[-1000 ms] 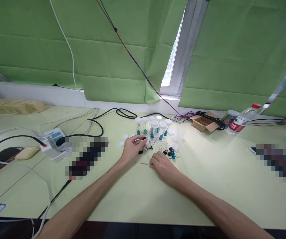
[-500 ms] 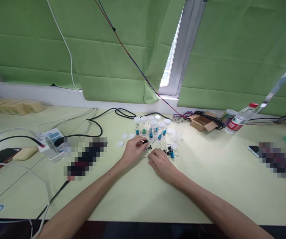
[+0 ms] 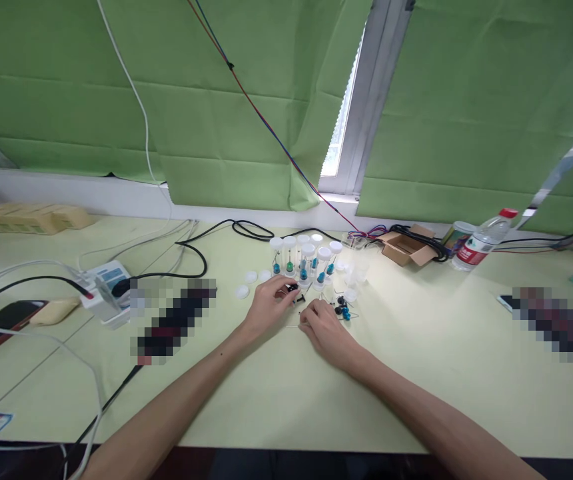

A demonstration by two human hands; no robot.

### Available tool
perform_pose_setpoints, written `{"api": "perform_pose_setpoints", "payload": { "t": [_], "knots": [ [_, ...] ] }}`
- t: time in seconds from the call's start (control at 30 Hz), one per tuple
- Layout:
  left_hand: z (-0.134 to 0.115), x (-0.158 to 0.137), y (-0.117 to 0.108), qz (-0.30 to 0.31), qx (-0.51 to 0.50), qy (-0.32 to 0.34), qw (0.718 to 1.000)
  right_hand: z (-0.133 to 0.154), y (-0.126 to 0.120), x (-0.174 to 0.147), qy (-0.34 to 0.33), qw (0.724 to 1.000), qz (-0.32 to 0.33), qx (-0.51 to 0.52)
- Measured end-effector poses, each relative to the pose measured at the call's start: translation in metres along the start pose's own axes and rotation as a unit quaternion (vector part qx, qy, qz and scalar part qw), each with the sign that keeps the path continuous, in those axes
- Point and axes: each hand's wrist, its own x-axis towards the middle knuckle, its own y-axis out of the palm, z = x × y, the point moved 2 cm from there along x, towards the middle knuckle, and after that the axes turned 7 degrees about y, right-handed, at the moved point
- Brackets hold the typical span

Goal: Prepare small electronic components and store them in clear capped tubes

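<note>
My left hand is closed in a pinch on a small black needle hub. Just under its fingertips another black needle piece lies on the table. My right hand has its fingers curled together low over the tabletop; a thin pale rod sticks out at its fingertips, but what they grip is hidden. Beside that hand is a small pile of blue and black needles with thin bent shafts. Behind both hands stand several clear capped tubes, holding blue needles and one green needle.
Loose white caps lie left of the tubes, clear cups on their right. Farther back are an open cardboard box and a water bottle. A power strip with cables occupies the left side.
Both hands keep nearly the same place and grip. My right hand has shifted slightly to the right, and the view has tilted a little.
</note>
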Motion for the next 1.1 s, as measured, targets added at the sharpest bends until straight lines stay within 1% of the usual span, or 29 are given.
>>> {"api": "perform_pose_setpoints", "payload": {
  "t": [0.1, 0.23, 0.33, 0.4, 0.53, 0.7, 0.8, 0.9, 1.1],
  "knots": [
    [0.000, 0.000, -0.001, 0.001, 0.000, 0.005, 1.000, 0.000, -0.001, 0.001, -0.008, 1.000, 0.010, -0.022],
    [0.001, -0.002, -0.001, 0.011, 0.009, 0.024, 1.000, 0.002, -0.003, 0.002, -0.036, 0.996, 0.022, -0.084],
    [0.002, -0.004, 0.000, 0.018, 0.026, 0.045, 0.998, 0.002, -0.003, 0.001, -0.051, 0.990, 0.023, -0.127],
    [0.002, -0.004, 0.001, 0.025, 0.035, 0.055, 0.998, 0.001, -0.003, 0.001, -0.052, 0.989, 0.021, -0.134],
    [0.000, -0.005, 0.001, 0.041, 0.040, 0.078, 0.995, 0.000, -0.006, 0.001, -0.028, 0.995, 0.010, -0.095],
    [-0.003, -0.004, 0.000, 0.057, 0.069, 0.117, 0.989, -0.004, -0.015, 0.001, 0.027, 0.999, -0.026, -0.017],
    [-0.005, -0.004, -0.001, 0.064, 0.074, 0.137, 0.986, -0.005, -0.018, 0.001, 0.041, 0.998, -0.051, 0.015],
    [-0.006, -0.005, -0.001, 0.080, 0.076, 0.142, 0.984, -0.005, -0.020, 0.001, 0.047, 0.997, -0.061, 0.025],
    [-0.006, -0.007, 0.001, 0.098, 0.087, 0.145, 0.981, -0.004, -0.017, 0.001, 0.048, 0.997, -0.051, 0.024]
  ]
}}
